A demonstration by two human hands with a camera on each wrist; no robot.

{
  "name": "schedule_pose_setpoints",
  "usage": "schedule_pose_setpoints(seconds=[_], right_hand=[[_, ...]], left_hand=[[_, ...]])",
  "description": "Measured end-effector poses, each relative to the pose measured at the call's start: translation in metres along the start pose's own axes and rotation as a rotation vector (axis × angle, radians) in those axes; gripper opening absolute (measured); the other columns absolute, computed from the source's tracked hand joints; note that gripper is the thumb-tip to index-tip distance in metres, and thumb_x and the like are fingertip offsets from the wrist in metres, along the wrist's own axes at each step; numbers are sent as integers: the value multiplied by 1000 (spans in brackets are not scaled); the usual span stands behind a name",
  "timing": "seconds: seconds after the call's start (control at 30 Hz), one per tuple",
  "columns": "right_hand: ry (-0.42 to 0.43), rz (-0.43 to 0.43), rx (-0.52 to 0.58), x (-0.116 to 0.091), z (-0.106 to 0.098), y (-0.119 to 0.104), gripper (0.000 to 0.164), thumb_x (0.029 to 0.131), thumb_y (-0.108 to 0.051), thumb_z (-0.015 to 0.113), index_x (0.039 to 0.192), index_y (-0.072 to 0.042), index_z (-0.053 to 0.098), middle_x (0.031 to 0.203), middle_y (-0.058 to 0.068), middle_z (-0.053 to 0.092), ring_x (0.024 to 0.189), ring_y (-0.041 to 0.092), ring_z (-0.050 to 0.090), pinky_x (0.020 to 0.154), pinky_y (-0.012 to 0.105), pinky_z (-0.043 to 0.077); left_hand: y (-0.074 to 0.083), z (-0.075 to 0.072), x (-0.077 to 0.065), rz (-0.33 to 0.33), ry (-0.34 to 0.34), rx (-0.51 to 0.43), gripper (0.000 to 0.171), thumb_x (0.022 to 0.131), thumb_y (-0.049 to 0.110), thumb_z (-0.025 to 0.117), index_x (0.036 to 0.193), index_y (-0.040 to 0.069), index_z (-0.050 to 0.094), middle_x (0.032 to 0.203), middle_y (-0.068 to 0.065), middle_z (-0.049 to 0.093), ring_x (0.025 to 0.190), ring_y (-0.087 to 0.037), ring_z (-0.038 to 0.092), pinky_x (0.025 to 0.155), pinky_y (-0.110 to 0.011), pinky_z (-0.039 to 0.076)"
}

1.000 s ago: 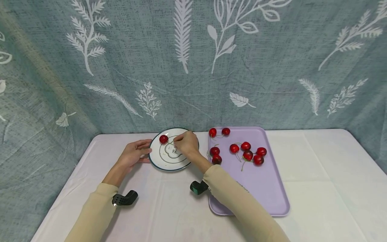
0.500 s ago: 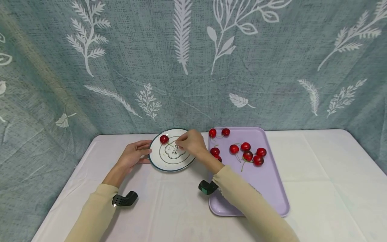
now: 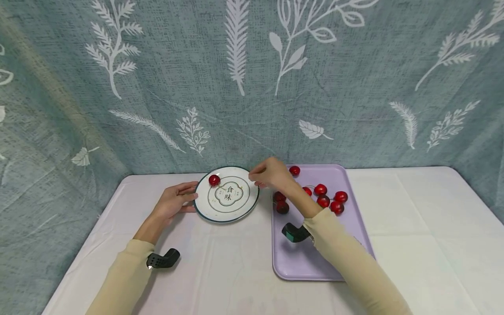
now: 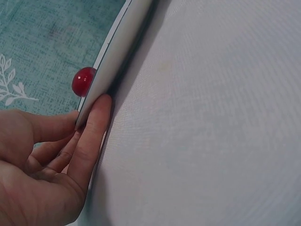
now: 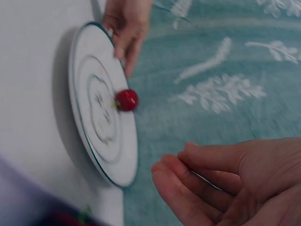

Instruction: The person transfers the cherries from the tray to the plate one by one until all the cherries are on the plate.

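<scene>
A purple tray [image 3: 299, 262] is holding many red cherries [image 3: 323, 201]. The left hand [image 3: 173, 201] is pinching a white plate [image 3: 224, 214] by its rim. One cherry [image 3: 214, 180] is sitting on it, toward the back. The right hand [image 3: 273, 173] is hanging near the plate, loosely bent and empty.

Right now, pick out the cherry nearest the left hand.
The lone cherry on the white plate, whose rim the left hand grips; the other visible cherries lie on the purple tray.
</scene>
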State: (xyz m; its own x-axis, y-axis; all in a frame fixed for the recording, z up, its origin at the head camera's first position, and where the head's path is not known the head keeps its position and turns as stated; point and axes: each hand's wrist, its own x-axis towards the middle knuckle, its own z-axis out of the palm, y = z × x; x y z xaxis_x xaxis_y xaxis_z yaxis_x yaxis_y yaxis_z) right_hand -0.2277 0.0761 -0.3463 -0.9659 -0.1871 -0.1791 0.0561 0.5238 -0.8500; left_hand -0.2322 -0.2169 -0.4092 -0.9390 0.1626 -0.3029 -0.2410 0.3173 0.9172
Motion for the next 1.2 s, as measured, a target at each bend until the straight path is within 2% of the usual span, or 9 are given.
schedule_pose_setpoints(seconds=[0.13, 0.47, 0.6, 0.8, 0.9, 1.03, 1.2], right_hand=[[17, 9, -15, -6, -22, 3, 23, 94, -11, 66, 110, 4, 72, 99, 20, 72, 93, 33, 69, 83, 43, 59], [59, 16, -58, -21, -70, 21, 24, 96, -8, 63, 111, 10, 69, 96, 23, 72, 90, 34, 70, 79, 41, 61], [44, -2, -52, -31, -86, 33, 27, 97, -7, 60, 114, 13, 66, 104, 26, 70, 91, 33, 70, 81, 40, 60], [68, -6, -55, -45, -111, 47, 32, 98, -13, 60, 120, 10, 64, 112, 26, 67, 95, 33, 69, 86, 43, 59], [100, -25, -96, -51, -115, 54, 30, 97, -13, 62, 117, 8, 67, 107, 24, 70, 91, 32, 70, 85, 45, 58], [120, -66, -147, -56, -111, 65, 26, 96, -12, 64, 112, 8, 70, 97, 20, 73, 86, 33, 71, 81, 47, 59], [127, -71, -162, -60, -100, 75, 25, 95, -12, 65, 109, 8, 71, 94, 18, 74, 81, 31, 71, 76, 39, 59]], left_hand=[[0, 0, -1, -4, 1, -5, 52, 100, 2, 52, 149, -2, 36, 147, -25, 39, 87, -5, 62, 75, -27, 61], [0, 0, -2, -7, 18, -7, 51, 99, 2, 52, 148, -2, 37, 146, -26, 40, 85, -4, 62, 74, -26, 61], [0, 1, -2, -11, 20, -12, 51, 99, 1, 53, 148, -2, 38, 145, -26, 41, 85, -4, 62, 74, -26, 61], [2, 2, -3, -13, 25, -6, 51, 100, 2, 53, 148, -1, 38, 145, -25, 41, 86, -5, 62, 74, -26, 61], [2, 1, -3, -14, 20, -12, 51, 100, 1, 52, 149, -1, 37, 145, -25, 40, 85, -5, 62, 74, -26, 61], [2, 0, -3, -16, 22, -16, 51, 100, 2, 52, 149, -1, 37, 146, -25, 40, 85, -4, 62, 74, -26, 61], [2, 1, -2, -27, 29, -9, 51, 100, 3, 54, 148, 0, 38, 145, -24, 41, 87, -5, 62, 74, -26, 60]])
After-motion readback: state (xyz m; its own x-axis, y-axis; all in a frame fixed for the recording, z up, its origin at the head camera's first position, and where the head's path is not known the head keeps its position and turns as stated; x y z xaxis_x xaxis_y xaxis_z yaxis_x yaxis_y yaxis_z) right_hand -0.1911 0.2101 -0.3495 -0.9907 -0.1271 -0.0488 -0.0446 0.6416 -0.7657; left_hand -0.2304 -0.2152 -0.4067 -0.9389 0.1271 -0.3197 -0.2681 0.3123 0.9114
